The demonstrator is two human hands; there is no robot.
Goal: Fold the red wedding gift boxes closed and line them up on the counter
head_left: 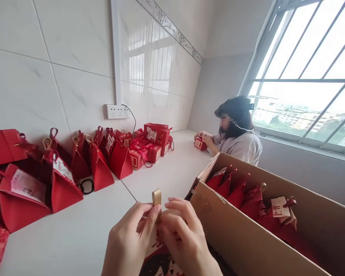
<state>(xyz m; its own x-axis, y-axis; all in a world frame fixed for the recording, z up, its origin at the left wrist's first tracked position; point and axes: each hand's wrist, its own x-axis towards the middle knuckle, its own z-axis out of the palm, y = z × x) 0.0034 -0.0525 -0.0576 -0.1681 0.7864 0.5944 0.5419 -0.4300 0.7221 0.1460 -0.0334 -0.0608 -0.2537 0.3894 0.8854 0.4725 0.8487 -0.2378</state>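
Gold ribbon loop [158, 197] pinched above a printed package [162, 264]

The loop stands upright, midway between the hands at the near side. The left hand's [130, 235] fingers clamp its base; the right hand's [185, 237] curl just beside, their grip hidden. Room to move lies left over the table [89, 226], toward red boxes [64, 188]; a cardboard carton [247, 230] bounds the right.

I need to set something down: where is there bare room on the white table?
Bare tabletop lies between the left hand and the row of red bags, and farther along, between the red boxes and the co-worker. It is crowded along the tiled wall, with bags and boxes packed close, and inside the cardboard carton.
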